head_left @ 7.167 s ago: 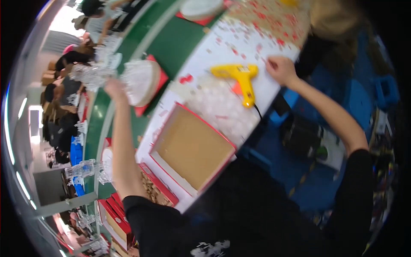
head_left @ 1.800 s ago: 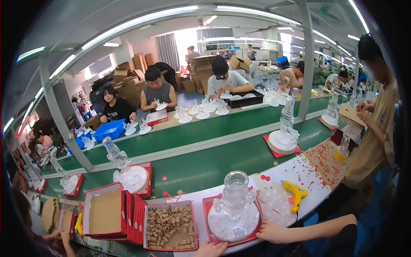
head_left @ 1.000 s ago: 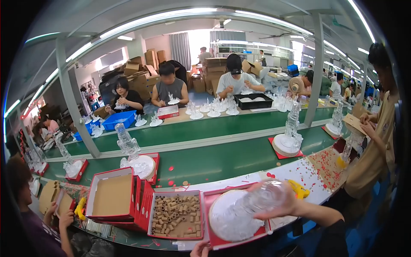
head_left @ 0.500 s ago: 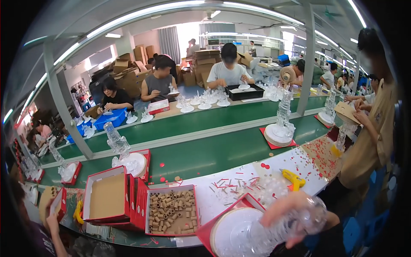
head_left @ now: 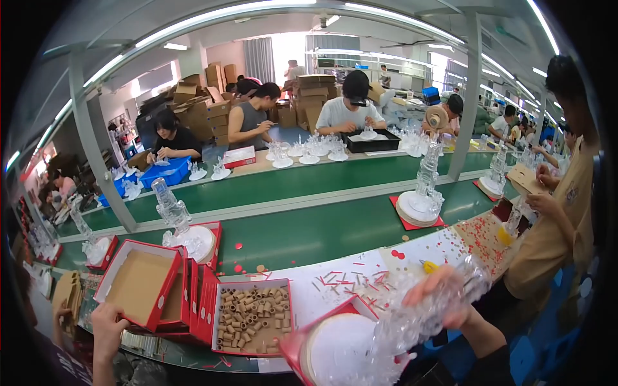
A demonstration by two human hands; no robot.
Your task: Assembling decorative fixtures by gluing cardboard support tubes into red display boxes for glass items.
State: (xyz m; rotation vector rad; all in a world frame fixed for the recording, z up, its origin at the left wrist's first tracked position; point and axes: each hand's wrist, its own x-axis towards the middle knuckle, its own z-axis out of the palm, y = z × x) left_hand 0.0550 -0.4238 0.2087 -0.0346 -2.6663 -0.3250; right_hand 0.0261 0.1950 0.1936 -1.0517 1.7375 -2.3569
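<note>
A clear plastic tower-shaped ornament (head_left: 418,315) leans right across the near right of the bench. Its round white base (head_left: 338,354) lies against a red square box piece (head_left: 293,347). My right hand (head_left: 441,296) is closed around the tower's upper part, with the thumb below it. The dark sleeve behind it enters from the lower right. My left hand is not visible; the base and the picture's lower edge cut off the area there. Left of the base, a shallow red box (head_left: 288,315) holds short brown cardboard tubes (head_left: 251,315).
Stacked red boxes (head_left: 145,283) stand further left, with a co-worker's hand (head_left: 108,325) on the top one. Red and pale sticks (head_left: 347,280) lie scattered on the white bench sheet. Other towers (head_left: 425,186) stand on the green belt (head_left: 309,231). A co-worker (head_left: 560,212) stands at right.
The tower in my right hand has risen slightly and its base has moved a little left. At left, the top red box now tilts, with the co-worker's hand on it.
</note>
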